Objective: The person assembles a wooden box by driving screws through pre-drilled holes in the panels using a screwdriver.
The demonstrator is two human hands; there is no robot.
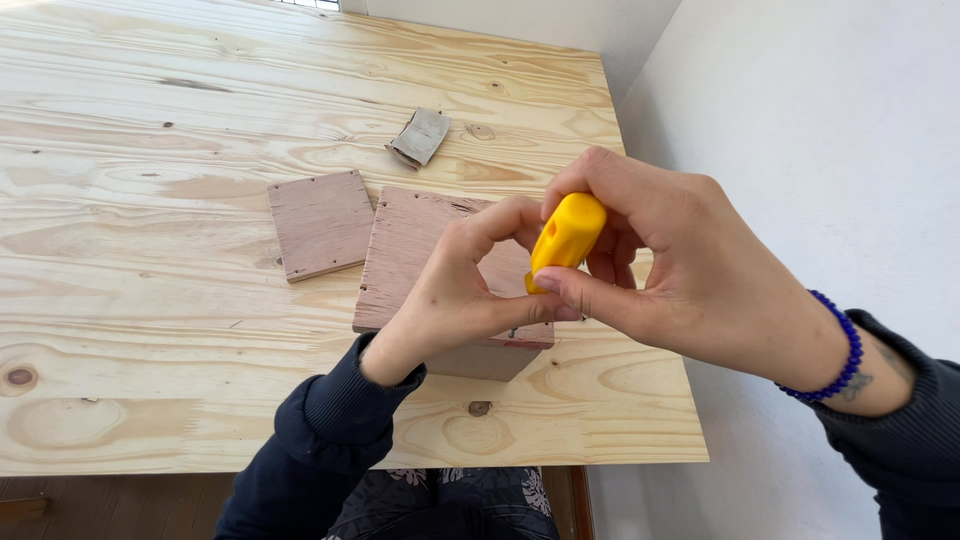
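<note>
In the centre-right of the frame the fingers of the right hand (pixel 680 270) are curled and clenched around a chunky yellow plastic tool handle (pixel 567 238), thumb below and fingertips over the top, so the handle stands tilted with its lower end pointing down toward the wood. The left hand (pixel 465 290) comes up from the lower middle, its thumb and forefinger pinched together right at the base of the yellow handle, apparently steadying a small dark tip or fastener there; what exactly they pinch is too small to tell. Both hands hover over the near right corner of a reddish-brown plywood box (pixel 420 260), which sits on the pale pine table (pixel 150 250) in the middle of the picture. To do this well, I judge the handle should be brought upright over the spot, pressed straight down, and turned slowly while the left fingers guide the tip, then ease clear before it bites. A slip could gouge the box edge, so the box ought to be held from sliding. Just left of the box lies a flat square plywood panel (pixel 320 223), and above it a folded scrap of grey sandpaper (pixel 420 137).
</note>
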